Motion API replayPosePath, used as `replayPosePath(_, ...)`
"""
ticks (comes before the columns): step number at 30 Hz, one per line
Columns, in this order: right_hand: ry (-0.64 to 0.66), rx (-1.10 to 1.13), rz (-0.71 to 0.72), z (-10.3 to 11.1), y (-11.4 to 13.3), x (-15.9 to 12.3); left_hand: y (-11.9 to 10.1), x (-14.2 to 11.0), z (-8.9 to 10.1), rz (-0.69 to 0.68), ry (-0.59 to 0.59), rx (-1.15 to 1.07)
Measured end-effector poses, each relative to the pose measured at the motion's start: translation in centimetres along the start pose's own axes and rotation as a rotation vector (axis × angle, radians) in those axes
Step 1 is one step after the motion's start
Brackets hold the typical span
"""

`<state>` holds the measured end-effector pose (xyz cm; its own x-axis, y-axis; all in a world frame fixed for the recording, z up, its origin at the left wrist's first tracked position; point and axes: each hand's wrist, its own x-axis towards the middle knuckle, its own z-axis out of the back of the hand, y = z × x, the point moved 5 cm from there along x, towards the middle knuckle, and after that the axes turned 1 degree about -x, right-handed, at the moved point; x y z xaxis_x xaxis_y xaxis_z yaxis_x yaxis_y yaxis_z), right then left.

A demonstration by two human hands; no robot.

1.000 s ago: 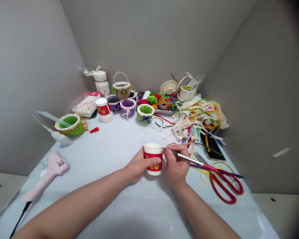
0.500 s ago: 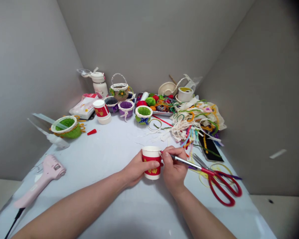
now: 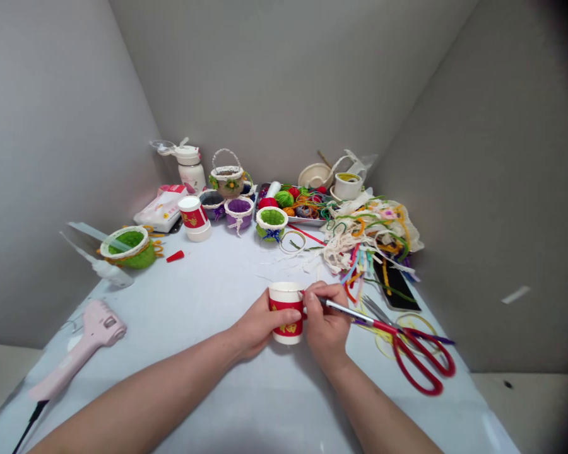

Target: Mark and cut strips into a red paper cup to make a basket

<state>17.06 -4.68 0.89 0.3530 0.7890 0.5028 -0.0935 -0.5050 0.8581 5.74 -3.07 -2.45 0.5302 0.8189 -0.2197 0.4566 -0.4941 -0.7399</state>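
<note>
My left hand (image 3: pixel 256 325) is wrapped round a paper cup (image 3: pixel 284 305), white with a red band and gold characters, thumb across its front. The cup stands upright near the middle of the table. In my right hand (image 3: pixel 329 323) is a slim marker pen (image 3: pixel 348 309) with a silver barrel and red end, gripped in a writing hold. Its red tip meets the cup's right side just below the rim; exact contact is too small to make out. Beyond the pen lie red-handled scissors (image 3: pixel 419 369), and a small red cap (image 3: pixel 175 256) rests at left.
A pink glue gun (image 3: pixel 88 350) with a black cord lies left. Behind it are a green woven basket (image 3: pixel 139 255) and a white bottle tool (image 3: pixel 111 271). Small baskets, another cup (image 3: pixel 195 219) and a tray of yarn (image 3: pixel 307 221) line the back. Yarn scraps (image 3: pixel 345 243) and a phone (image 3: pixel 400 293) are right.
The whole view has shifted slightly with the head. My hands stay on the cup and marker pen, and the pen tip remains near the cup's rim.
</note>
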Motion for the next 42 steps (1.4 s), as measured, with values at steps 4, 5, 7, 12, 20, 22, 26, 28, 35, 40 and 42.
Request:
replayPosePath(4, -0.005, -0.011, -0.015, 0.08, -0.24, -0.06, -0.02, 0.01, 0.0, 0.003, -0.002, 0.005)
replayPosePath(5, -0.006, -0.011, -0.016, 0.08, -0.27, -0.07, -0.04, 0.01, 0.01, 0.005, -0.006, 0.003)
replayPosePath(7, -0.006, -0.011, -0.015, 0.08, -0.32, -0.06, -0.07, 0.01, 0.03, 0.01, -0.016, -0.002)
replayPosePath(12, -0.013, -0.016, -0.019, 0.1, -0.41, 0.01, -0.06, 0.04, 0.04, 0.009, -0.004, 0.003)
replayPosePath(20, 0.005, -0.014, -0.03, 0.08, -0.46, 0.02, -0.01, 0.17, 0.13, 0.005, -0.011, 0.01)
replayPosePath(22, 0.004, -0.006, -0.034, 0.07, -0.49, -0.03, -0.01, 0.17, 0.13, 0.012, -0.013, 0.009)
replayPosePath(26, -0.01, -0.021, -0.035, 0.11, -0.46, -0.04, 0.04, 0.19, 0.07, 0.014, 0.002, 0.021)
replayPosePath(28, -0.011, -0.033, -0.025, 0.12, -0.34, 0.02, 0.04, 0.2, 0.09, 0.007, 0.0, 0.022)
replayPosePath(35, 0.007, -0.033, -0.021, -0.02, -0.14, 0.14, -0.05, 0.21, 0.04, -0.007, 0.005, 0.018)
replayPosePath(40, -0.008, -0.027, -0.014, 0.08, -0.19, 0.11, 0.03, 0.28, 0.14, 0.0, -0.005, 0.0)
replayPosePath(42, -0.003, -0.022, -0.022, 0.08, -0.29, 0.12, 0.07, 0.3, 0.16, 0.001, -0.002, 0.0)
